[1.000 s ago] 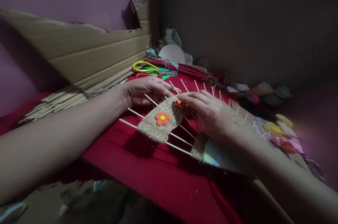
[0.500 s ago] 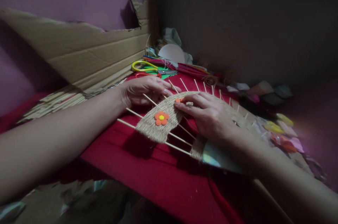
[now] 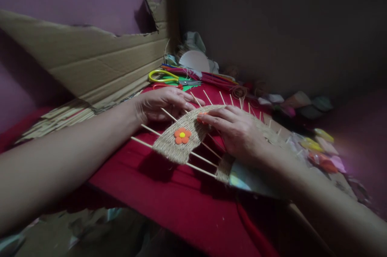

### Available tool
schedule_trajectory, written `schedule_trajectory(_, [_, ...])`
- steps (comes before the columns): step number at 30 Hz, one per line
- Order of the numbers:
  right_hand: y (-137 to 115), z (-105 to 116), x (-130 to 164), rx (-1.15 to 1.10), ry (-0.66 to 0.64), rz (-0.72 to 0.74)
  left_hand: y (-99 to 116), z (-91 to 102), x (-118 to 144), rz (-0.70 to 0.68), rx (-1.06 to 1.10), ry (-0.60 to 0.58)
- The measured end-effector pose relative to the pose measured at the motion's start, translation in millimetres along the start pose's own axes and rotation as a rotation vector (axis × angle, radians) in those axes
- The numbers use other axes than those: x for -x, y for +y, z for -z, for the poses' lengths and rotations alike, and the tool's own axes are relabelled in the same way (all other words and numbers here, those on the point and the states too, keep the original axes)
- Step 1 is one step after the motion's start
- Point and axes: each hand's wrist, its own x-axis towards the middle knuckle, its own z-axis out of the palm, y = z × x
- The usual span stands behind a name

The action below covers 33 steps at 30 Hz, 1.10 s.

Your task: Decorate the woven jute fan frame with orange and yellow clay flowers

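A curved, fan-shaped piece woven from twine over thin wooden sticks point(image 3: 171, 148) is held over the red cloth. An orange flower with a yellow centre point(image 3: 182, 135) lies flat on its near left end. My left hand point(image 3: 165, 105) is closed at the far edge, fingers curled among the sticks and partly hidden behind the weave. With closed fingers, my right hand point(image 3: 238, 128) presses a second orange flower point(image 3: 200, 118) against the weave, covering most of it. Below my right hand, a narrower twine band point(image 3: 224, 169) joins a pale patterned centre point(image 3: 239, 179).
Yellow-handled scissors point(image 3: 163, 75) and red-handled scissors lie behind my left hand, near bundled coloured strips point(image 3: 211, 78). A cardboard sheet point(image 3: 99, 55) leans on the left wall. Small coloured pieces and wrappers point(image 3: 323, 160) are along the right. The red cloth point(image 3: 169, 204) ends at a front edge.
My right fingers have shifted slightly and now cover more of the second orange flower. The whole view has moved a little; my left hand keeps its hold at the far edge.
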Motion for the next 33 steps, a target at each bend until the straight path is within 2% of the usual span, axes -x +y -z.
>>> schedule_trajectory(6, [-2.4,1.7,1.1,-0.042,0.058,-0.041,-0.2,1.9,1.4,0.003,0.042,-0.002])
schedule_trajectory(10, [-1.2,1.0,3.4,-0.053,0.054,0.003,0.7,-1.2,3.9,0.010,0.063,0.000])
schedule_trajectory(19, [-1.7,-0.5,7.2,-0.016,0.041,0.005,1.2,-2.1,2.4,0.004,0.040,-0.001])
schedule_trajectory(23, [-4.3,3.7,5.2,-0.089,0.053,-0.037,1.0,-0.7,1.8,0.000,0.044,-0.002])
schedule_trajectory(28, [-8.8,9.3,3.2,-0.166,0.112,-0.176,1.9,-1.4,2.8,0.023,0.037,0.015])
schedule_trajectory(33, [-11.4,13.4,1.0,-0.165,0.077,-0.196,1.3,-0.8,2.0,0.008,0.002,0.018])
